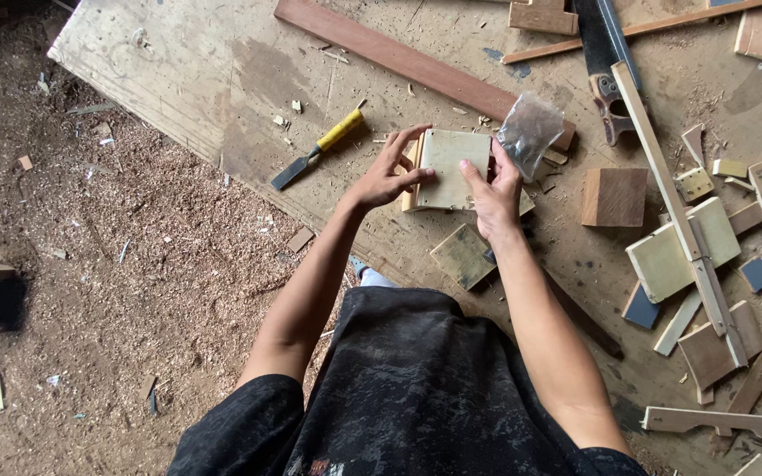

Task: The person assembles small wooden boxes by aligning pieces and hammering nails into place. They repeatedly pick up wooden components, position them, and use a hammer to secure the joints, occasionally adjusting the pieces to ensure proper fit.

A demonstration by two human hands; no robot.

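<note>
Pale wooden block (451,167) gripped between both hands above the bench (222,70): left hand (388,172) on its left edge, right hand (497,189) on its right; yellow-handled chisel (319,147) lying just left.

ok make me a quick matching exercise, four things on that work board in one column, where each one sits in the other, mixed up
Things:
1. yellow-handled chisel
2. pale square wood panel
3. clear plastic bag
4. hand saw

Places:
A. lying at the top right of the plywood board
B. held between the left hand and the right hand
C. lying just left of the left hand
D. just above the right hand, beside the long reddish plank

Pairs: 1-C, 2-B, 3-D, 4-A
</note>
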